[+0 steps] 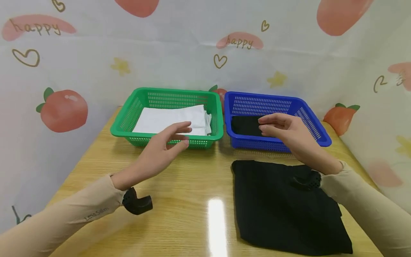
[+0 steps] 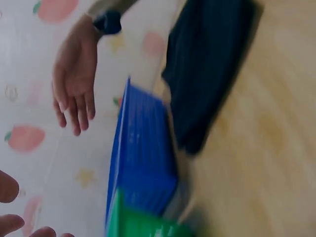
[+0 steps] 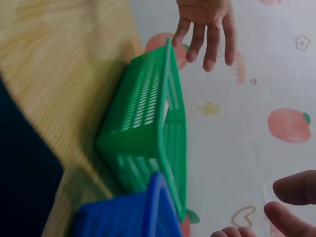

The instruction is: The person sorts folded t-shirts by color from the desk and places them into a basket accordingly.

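My left hand hovers near the front rim of the green basket, fingers loosely bent and holding nothing. Inside that basket lies a folded white cloth. Over the front of the blue basket is my right hand, relaxed, with nothing between thumb and fingers. A folded black cloth lies in the blue basket, partly hidden behind this hand. Below the right forearm, a larger black garment is spread flat on the table, its upper right part covered by the wrist. In the left wrist view the right hand shows its palm.
Both baskets stand side by side at the back of the wooden table, against a white wall covering printed with fruit and hearts. A black device is worn on the left wrist, another on the right.
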### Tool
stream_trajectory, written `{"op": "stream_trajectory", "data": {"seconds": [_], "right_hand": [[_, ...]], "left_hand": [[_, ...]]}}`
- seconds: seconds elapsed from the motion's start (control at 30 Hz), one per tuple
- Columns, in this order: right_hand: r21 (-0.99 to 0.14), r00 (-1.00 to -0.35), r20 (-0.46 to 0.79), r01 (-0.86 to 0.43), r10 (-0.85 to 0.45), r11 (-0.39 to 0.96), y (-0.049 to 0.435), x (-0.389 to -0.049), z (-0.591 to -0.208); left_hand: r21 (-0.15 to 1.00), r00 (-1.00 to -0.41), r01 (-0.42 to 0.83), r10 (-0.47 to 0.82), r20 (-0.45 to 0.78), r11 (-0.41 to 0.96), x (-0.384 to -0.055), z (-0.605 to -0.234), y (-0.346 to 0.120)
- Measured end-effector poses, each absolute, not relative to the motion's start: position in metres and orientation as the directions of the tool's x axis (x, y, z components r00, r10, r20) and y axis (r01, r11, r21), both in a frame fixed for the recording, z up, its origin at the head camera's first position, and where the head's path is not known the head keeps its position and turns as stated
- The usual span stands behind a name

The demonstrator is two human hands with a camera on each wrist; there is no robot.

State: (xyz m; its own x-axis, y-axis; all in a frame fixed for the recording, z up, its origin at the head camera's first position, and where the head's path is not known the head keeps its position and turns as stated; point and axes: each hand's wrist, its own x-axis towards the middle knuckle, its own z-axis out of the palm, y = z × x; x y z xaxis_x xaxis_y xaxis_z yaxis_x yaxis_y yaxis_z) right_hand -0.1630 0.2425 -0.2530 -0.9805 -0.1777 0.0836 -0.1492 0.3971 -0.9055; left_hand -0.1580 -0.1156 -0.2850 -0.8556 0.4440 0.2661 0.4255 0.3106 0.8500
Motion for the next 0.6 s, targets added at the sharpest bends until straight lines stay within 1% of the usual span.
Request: {"op": "stream_trajectory", "data": {"seconds": [0.13, 0.3, 0.43, 0.53, 0.6], "right_hand": [[-0.857, -0.981, 0.096, -0.166, -0.166, 0.488, 0.272, -0.147, -0.263], [-0.840, -0.982, 0.091, -0.166, -0.167, 0.517, 0.304, -0.131, -0.281], [-0.842, -0.983, 0.090, -0.160, -0.159, 0.515, 0.321, -0.119, -0.294], [-0.848, -0.969, 0.120, -0.212, -0.214, 0.485, 0.332, -0.116, -0.303], [-0.844, -0.949, 0.153, -0.271, -0.276, 0.463, 0.342, -0.117, -0.311]], "left_hand": [[0.894, -0.842, 0.366, 0.502, 0.200, 0.257, -0.146, -0.304, -0.093], [0.939, -0.810, 0.245, 0.583, 0.062, 0.242, -0.138, -0.330, -0.071], [0.953, -0.792, 0.181, 0.611, -0.005, 0.242, -0.138, -0.341, -0.060], [0.969, -0.779, 0.129, 0.627, -0.032, 0.209, -0.141, -0.345, -0.053], [0.980, -0.766, 0.081, 0.640, -0.056, 0.182, -0.143, -0.347, -0.049]]}}
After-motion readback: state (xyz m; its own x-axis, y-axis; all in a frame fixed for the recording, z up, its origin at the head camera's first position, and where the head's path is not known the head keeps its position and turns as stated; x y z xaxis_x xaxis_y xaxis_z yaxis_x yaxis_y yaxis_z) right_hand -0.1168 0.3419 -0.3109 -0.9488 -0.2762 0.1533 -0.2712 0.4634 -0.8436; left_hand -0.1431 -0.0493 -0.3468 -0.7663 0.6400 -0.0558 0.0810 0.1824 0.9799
